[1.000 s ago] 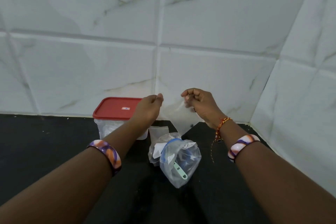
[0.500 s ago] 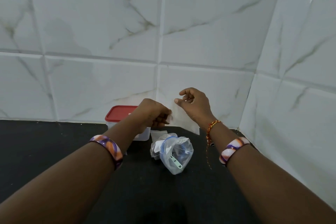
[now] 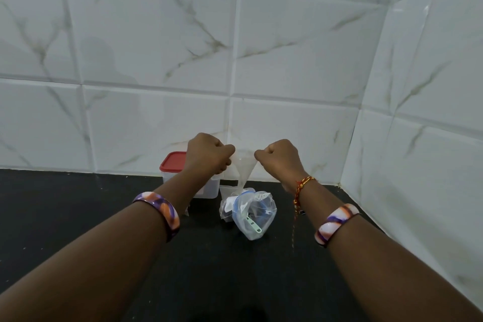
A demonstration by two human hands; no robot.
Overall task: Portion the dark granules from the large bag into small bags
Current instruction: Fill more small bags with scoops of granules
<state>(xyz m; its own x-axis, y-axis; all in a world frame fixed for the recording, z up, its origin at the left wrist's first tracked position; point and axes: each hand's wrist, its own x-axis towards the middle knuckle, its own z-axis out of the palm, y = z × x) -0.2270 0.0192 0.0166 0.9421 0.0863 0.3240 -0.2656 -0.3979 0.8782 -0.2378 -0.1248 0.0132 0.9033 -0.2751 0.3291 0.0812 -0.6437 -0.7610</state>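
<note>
Above black counter [image 3: 78,217] — small bag [image 3: 243,167] in both hands, long axis vertical, tip down.

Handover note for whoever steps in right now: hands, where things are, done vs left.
Left hand: shut, pinching the left top edge of the small clear bag.
Right hand: shut, pinching its right top edge. The bag hangs between them above the counter and looks empty.
Large bag: on the black counter below the hands, with a pale green scoop handle showing inside. What seems to be a spare small bag lies just behind it.
Red-lidded container: closed, at the wall behind the left hand.
Done: a small bag picked up.
Left: open it, scoop granules in, repeat. No filled small bags in view.
</note>
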